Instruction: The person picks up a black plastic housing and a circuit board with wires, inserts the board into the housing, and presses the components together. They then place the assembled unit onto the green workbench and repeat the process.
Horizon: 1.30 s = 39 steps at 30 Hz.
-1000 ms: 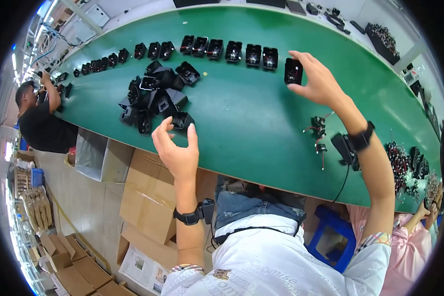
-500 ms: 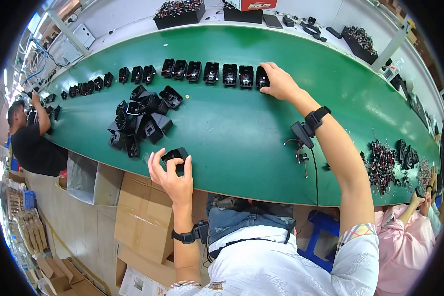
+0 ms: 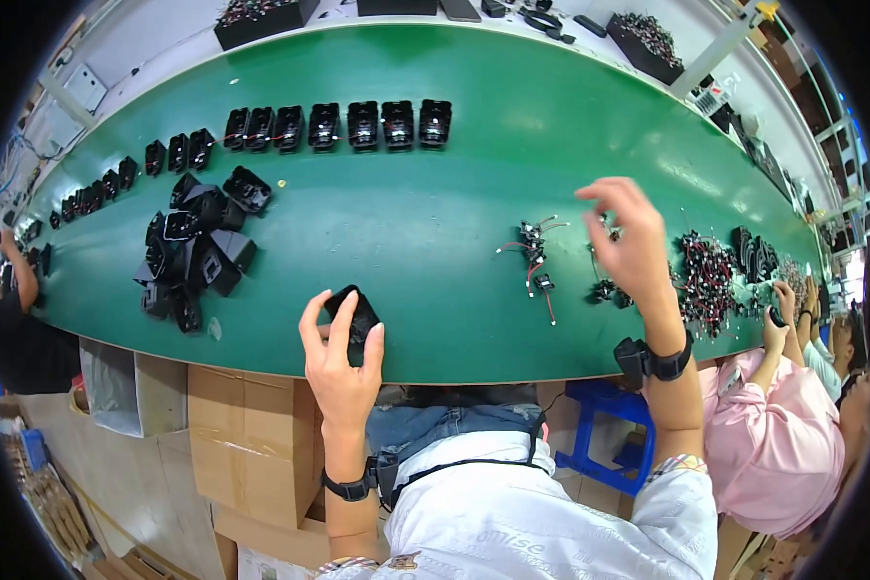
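My left hand (image 3: pixel 343 372) is closed round a black plastic housing (image 3: pixel 360 317) at the near edge of the green table. The housing is tilted, and my fingers cover part of it. Over to the right, my right hand (image 3: pixel 633 237) hovers with thumb and fingers apart, slightly blurred, with nothing visible in it. Small black parts with red and white wires (image 3: pixel 604 290) lie beside and partly under it. Left of that hand is another loose cluster of wired parts (image 3: pixel 532 242). Along the far side runs a row of open black housings (image 3: pixel 362 126).
A heap of black housings (image 3: pixel 198 246) sits left of my left hand. Farther right are a tangled pile of wired parts (image 3: pixel 708 280) and a stack of curved black pieces (image 3: pixel 752 253). Co-workers sit at both ends. Cardboard boxes (image 3: pixel 251 435) and a blue stool (image 3: pixel 604 425) stand below.
My right hand has let go of the last housing in the far row and moved right and nearer, to the wired parts. My left hand still holds its housing, now tilted differently. The view has shifted right.
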Motion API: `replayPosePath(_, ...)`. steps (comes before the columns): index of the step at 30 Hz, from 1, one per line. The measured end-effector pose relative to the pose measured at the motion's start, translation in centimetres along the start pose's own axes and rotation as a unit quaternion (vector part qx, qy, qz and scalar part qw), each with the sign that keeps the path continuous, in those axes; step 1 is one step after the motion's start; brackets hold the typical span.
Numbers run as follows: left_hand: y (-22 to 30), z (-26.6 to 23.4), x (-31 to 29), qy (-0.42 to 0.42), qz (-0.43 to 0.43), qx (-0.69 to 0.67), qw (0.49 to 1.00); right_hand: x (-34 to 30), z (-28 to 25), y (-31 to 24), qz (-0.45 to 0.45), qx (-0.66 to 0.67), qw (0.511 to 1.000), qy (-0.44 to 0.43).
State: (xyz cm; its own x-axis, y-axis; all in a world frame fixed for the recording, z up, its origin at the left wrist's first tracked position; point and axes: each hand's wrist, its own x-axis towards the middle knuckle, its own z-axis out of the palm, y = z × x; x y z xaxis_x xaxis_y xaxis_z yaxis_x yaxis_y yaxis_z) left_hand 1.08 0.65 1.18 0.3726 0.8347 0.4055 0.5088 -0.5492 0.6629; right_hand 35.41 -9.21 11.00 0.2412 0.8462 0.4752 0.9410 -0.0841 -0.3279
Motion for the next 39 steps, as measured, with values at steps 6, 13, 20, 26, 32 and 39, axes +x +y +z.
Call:
replayPosePath(6,1.5,1.7,0.0,-0.051,0.010,-0.008,0.999,-3.5,1.3,0.9,0.190,0.116,0.960,-0.169)
replayPosePath(13,1.9,2.1,-0.7,-0.043,0.053,0.046,0.997,-6.5,1.3,-1.3,0.170,0.152,0.952,-0.202)
replayPosePath(20,2.6,2.8,-0.8,-0.065,0.061,0.018,0.996,-8.1,3.0,-1.0,0.048,0.093,0.981,-0.163)
replayPosePath(26,2.9,2.9,-1.0,-0.081,0.062,-0.089,0.991,-8.8,3.3,-1.9,0.120,0.202,0.960,-0.151)
replayPosePath(32,5.4,2.9,-1.4,-0.090,0.040,-0.162,0.982,-11.6,4.6,-5.5,0.330,0.651,0.682,-0.058)
replayPosePath(39,5.9,3.7,-1.4,-0.135,0.052,-0.193,0.971,-10.5,4.9,-8.1,0.358,0.663,0.651,-0.091)
